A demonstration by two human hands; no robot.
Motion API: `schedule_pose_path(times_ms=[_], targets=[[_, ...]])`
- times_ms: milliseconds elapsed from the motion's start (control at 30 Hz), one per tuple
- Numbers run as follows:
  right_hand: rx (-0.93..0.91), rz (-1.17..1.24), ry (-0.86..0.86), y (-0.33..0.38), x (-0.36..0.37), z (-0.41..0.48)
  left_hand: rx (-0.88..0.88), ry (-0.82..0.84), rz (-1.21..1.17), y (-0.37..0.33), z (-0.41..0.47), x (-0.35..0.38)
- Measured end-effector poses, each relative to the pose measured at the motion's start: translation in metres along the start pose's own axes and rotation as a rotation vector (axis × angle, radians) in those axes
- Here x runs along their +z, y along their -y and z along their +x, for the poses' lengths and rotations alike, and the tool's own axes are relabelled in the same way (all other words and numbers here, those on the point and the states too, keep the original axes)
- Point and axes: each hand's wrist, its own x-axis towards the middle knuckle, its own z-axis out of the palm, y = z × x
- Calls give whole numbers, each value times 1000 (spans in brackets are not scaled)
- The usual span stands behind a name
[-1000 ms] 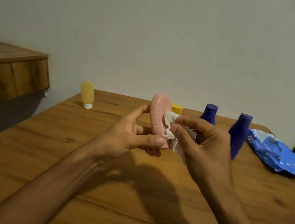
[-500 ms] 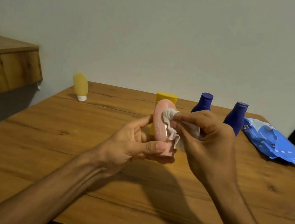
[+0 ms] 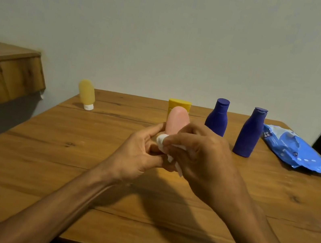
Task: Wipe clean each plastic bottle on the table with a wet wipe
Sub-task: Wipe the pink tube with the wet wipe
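The pink bottle (image 3: pixel 177 122) (smooth, rounded plastic) rises above our grip: our left hand (image 3: pixel 139 156) holds its lower end, our right hand (image 3: pixel 202 160) pinches a crumpled wet wipe (image 3: pixel 162 139) against it.

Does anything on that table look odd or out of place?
Only mildly: the pale yellow bottle at the far left stands on its white cap and seems to lean, perhaps lens distortion. The blue wipes pack lies crumpled.

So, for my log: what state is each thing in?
pink bottle: held by left hand.
wet wipe: pinched by right hand against pink bottle.
pale yellow bottle: standing cap-down.
yellow bottle: standing, mostly hidden.
left blue bottle: upright, capped.
right blue bottle: upright, capped.
wipes pack: lying flat.
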Motion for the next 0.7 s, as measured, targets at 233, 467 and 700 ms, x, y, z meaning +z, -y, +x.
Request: schedule_pose_path(times_ms=[233, 467, 700], targets=[[-85, -118, -167, 0, 16, -5, 38, -68, 70, -1, 2, -1], [-123, -101, -238, -12, 12, -5, 13, 12, 50, 6, 0, 5], [-67, -72, -198, -13, 12, -1, 10, 9, -4, 7, 2, 1]])
